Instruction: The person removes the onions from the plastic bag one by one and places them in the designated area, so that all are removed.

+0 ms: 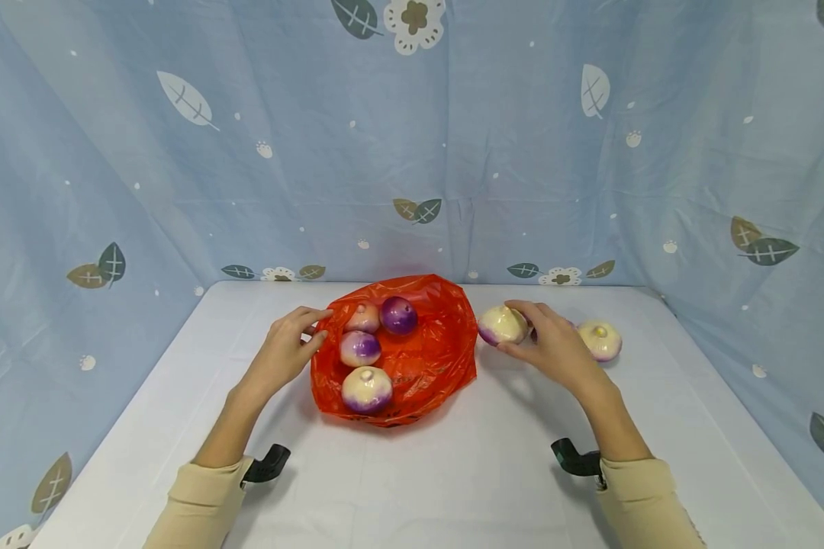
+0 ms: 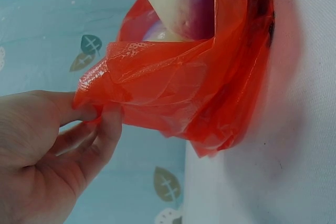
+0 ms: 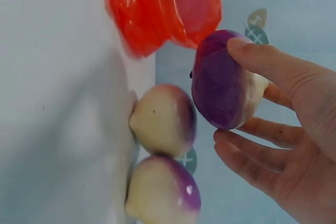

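A red plastic bag (image 1: pixel 429 358) lies with its mouth spread open on the white table. Several glossy purple-and-cream turnips (image 1: pixel 367 390) are inside it. At the bag's left rim, my left hand (image 1: pixel 290 345) pinches the plastic between thumb and fingers, as the left wrist view shows of the bag's edge (image 2: pixel 152 87). To the right of the bag, my right hand (image 1: pixel 552 343) grips a turnip (image 3: pixel 218 80) between thumb and fingertips. That turnip is raised beside the bag's right rim, outside it.
Two more turnips sit on the table right of the bag; one cream-topped turnip (image 1: pixel 600 340) shows clearly, while the other is mostly behind my right hand. A blue leaf-patterned curtain (image 1: pixel 487 152) encloses the table's back and sides.
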Available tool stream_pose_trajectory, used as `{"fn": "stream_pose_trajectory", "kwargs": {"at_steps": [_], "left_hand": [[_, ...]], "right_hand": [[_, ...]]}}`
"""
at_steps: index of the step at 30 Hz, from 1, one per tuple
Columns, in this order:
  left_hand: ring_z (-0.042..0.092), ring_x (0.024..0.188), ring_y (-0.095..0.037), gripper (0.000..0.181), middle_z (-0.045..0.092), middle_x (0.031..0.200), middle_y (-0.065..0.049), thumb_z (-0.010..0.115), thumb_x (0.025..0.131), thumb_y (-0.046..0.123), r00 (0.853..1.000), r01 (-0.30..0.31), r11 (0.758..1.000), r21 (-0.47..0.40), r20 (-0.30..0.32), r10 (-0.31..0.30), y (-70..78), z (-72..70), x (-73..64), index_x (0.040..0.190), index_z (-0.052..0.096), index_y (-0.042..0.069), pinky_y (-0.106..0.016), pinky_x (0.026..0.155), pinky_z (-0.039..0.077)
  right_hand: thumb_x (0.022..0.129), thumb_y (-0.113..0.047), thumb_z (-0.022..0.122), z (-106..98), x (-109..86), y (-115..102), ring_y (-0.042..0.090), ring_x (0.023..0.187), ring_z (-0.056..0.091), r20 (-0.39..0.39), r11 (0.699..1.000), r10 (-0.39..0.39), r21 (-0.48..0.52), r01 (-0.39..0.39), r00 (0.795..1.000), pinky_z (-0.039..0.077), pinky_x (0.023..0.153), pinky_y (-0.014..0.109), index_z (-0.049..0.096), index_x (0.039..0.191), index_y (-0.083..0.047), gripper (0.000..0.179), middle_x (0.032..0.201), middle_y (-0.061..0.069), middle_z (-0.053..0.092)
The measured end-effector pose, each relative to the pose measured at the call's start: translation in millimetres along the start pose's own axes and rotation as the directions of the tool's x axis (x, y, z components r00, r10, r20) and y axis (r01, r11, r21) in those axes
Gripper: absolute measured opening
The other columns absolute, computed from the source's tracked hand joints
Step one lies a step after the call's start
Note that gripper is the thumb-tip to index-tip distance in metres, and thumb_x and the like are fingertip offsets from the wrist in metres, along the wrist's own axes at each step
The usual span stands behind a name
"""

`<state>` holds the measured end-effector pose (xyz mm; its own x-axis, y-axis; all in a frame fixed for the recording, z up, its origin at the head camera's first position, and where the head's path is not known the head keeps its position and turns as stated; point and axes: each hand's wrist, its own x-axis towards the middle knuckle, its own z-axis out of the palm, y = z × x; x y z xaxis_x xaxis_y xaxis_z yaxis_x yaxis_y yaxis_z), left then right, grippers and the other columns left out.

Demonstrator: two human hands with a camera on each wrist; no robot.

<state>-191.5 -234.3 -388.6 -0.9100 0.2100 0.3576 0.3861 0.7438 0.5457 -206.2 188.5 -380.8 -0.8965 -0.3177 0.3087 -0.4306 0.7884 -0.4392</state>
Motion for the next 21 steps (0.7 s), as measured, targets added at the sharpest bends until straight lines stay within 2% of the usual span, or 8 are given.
{"fn": "stream_pose_trajectory", "kwargs": {"at_steps": [8, 16, 21], "left_hand": [[0.069, 0.091, -0.03, 0.035, 0.066, 0.116, -0.018, 0.062, 0.092, 0.002, 1.0, 0.0, 1.0, -0.002, -0.004, 0.0, -1.0, 1.1, -0.2, 0.127, 0.064, 0.001, -0.045, 0.077, 0.061], [0.069, 0.092, -0.03, 0.035, 0.066, 0.117, -0.018, 0.061, 0.092, 0.002, 1.0, 0.002, 1.0, -0.01, -0.002, -0.002, -1.1, 1.2, -0.6, 0.127, 0.064, 0.001, -0.047, 0.077, 0.061], [0.069, 0.091, -0.03, 0.035, 0.066, 0.117, -0.018, 0.061, 0.092, 0.002, 1.0, 0.0, 1.0, -0.008, -0.004, 0.0, -0.6, 0.7, -0.3, 0.127, 0.064, 0.001, -0.045, 0.076, 0.061]], "right_hand": [[0.081, -0.031, 0.08, -13, -7.8, 19, 0.04, 0.112, 0.061, -0.03, 1.0, 0.026, -0.01, -0.026, 0.999, 0.052, 0.091, 0.06, 0.051, 0.137, -0.012, 0.066, 0.126, 0.021, 0.061], [0.078, -0.026, 0.083, -23, -16.1, 33, 0.041, 0.101, 0.064, -0.102, 0.999, -0.004, -0.044, 0.0, 0.995, 0.049, 0.086, 0.063, 0.053, 0.135, -0.008, 0.067, 0.12, 0.025, 0.061], [0.077, -0.024, 0.084, -32, -22.1, 41, 0.041, 0.098, 0.067, -0.124, 1.0, 0.003, -0.019, -0.006, 0.992, 0.053, 0.08, 0.06, 0.052, 0.135, -0.008, 0.068, 0.118, 0.025, 0.061]]}}
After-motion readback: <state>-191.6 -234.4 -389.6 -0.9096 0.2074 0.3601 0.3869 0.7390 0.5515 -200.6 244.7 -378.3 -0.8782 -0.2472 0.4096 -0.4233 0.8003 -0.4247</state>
